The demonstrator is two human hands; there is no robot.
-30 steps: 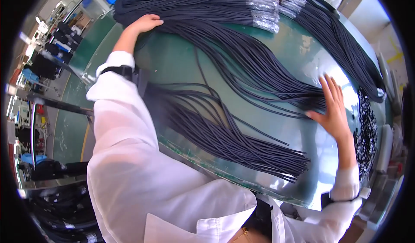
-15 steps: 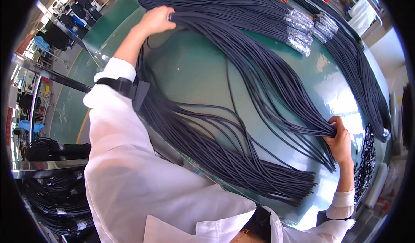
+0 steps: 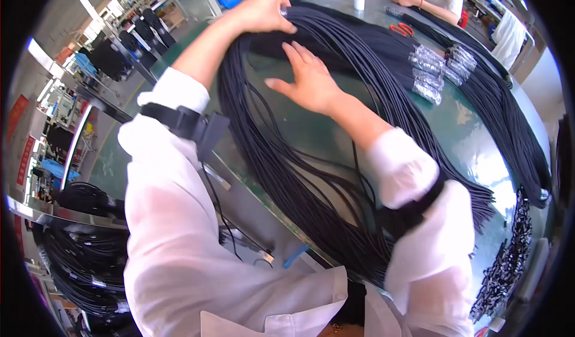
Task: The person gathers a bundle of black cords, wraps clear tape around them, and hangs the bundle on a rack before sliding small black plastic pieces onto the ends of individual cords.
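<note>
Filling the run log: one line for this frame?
left hand: gripping black cable bundle | right hand: open, flat on bundle | surface: green table

L arm stretched far fwd, white sleeve pushed up, black strap at forearm; left hand (image 3: 260, 12) curled shut, knuckles up. R arm bent across (strap near elbow too), right hand (image 3: 306, 79) flat, fingers spread, palm down.

A long bundle of thin black rubber cords (image 3: 287, 175) lies on the green glossy table (image 3: 473, 139). Clear plastic packets (image 3: 440, 70) lie to its right; red-handled scissors (image 3: 402, 29) lie behind those.
</note>
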